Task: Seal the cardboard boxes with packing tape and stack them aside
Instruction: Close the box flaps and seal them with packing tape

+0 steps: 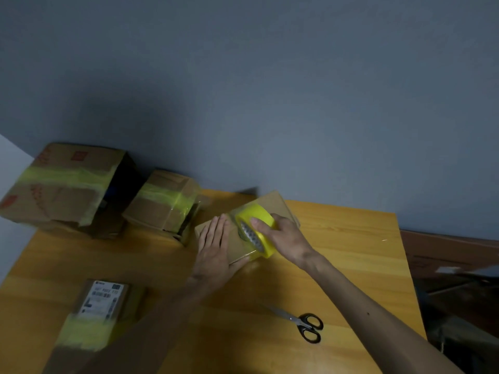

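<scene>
Fingers [216, 228] of left hand [213, 247] lie straight and flat, pressing small box [239, 249] at centre of table [351, 252]. Right hand [283, 236] grips yellow tape roll [258, 211] on the box top, fingers curled over it. Risks: box likely slides if left-hand pressure drops; strip could skew or wrinkle off the seam. Scissors [305, 323] lie nearby, untouched. Taped boxes [164, 201] sit to the left.

The tape roll [258, 230] was bright yellow, and yellow bands [67, 175] crossed the brown, red-printed box [59, 195] at the far left corner of the table [351, 252] and the brown, white-labelled box [104, 299] at its near left edge. The table showed orange wood grain; the scissors [303, 323] had black handles.
</scene>
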